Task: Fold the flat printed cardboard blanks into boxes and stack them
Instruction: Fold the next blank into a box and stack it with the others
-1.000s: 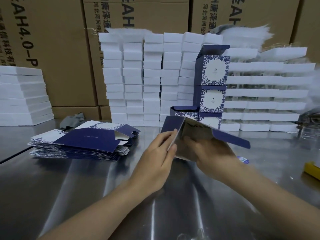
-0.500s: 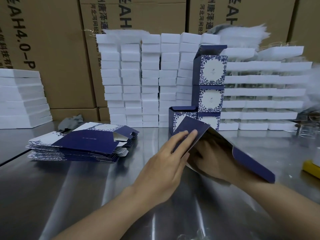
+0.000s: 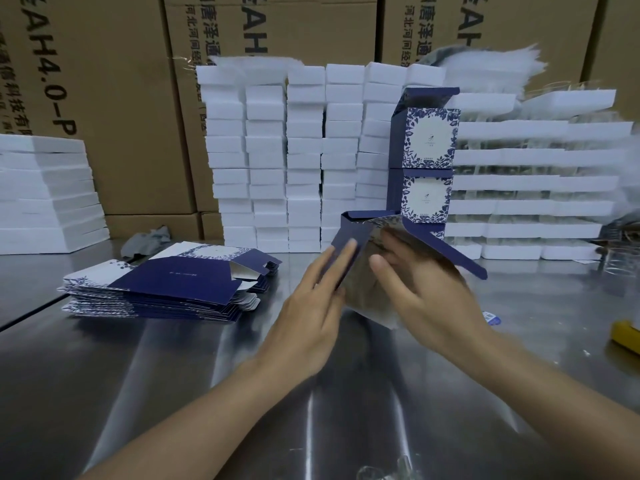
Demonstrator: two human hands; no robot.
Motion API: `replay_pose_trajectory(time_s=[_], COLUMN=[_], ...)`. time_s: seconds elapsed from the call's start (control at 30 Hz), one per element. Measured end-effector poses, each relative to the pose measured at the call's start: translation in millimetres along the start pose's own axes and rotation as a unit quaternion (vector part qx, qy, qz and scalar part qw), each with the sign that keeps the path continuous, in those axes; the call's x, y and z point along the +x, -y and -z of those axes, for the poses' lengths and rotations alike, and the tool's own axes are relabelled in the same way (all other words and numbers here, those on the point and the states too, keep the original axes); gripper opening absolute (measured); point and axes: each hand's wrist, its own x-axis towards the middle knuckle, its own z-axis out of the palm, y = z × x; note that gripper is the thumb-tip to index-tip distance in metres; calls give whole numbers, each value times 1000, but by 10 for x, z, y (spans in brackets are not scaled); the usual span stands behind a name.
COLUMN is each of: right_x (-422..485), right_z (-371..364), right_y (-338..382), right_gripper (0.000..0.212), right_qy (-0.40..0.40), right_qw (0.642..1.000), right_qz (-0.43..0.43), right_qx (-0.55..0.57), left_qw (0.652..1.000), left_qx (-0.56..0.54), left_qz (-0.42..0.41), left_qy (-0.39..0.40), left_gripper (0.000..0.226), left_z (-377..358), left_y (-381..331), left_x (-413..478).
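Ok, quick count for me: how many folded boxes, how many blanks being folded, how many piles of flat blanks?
Folded boxes: 4 (three stacked, the lowest mostly hidden; one beside them, lower left)
Blank being folded: 1
Pile of flat blanks: 1
Total: 6
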Motion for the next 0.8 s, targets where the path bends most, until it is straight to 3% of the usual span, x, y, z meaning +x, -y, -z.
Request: replay_pose_trajectory(time_s=[0.13,0.2,0.33,0.43,0.53,0.6,0.63,0.7,0.8], right_x=[-44,-38,-26,-52,-109,-133,-135,-125,-135], right_z=[-150,-217,-303,-330,-376,-430,-441,-430,-384], right_y=[3,-20,-75,-76,-137,-166,-162,-105,-1], right_gripper=[22,17,15,22,47,41,35,22,56], right_qy=[16,-8,-21,47,135,198,195,122,60], right_qw=[978,968,967,955,970,970,974,981,986], right_qz=[-48,-67,-101,-110,-96,-100,-87,-41,66], right_qx=[205,241,234,271,179,97,77,147,143], left_qw=[997,998,990,979,983,984,977,951,929], left_qx=[27,13,-114,-137,-128,-120,-144,-231,-262], left_qz=[-32,-30,56,116,109,99,111,158,218], left_qy=[58,46,-60,-96,-77,-93,-109,-129,-143], left_gripper=[67,64,32,49,67,60,54,36,13], left_z=[-92,-113,-83,-20,12,-2,-4,-19,-31], left_y=[-25,-35,-100,-75,17,57,58,68,89], left_x=[-48,-57,-44,-13,-11,13,26,50,72])
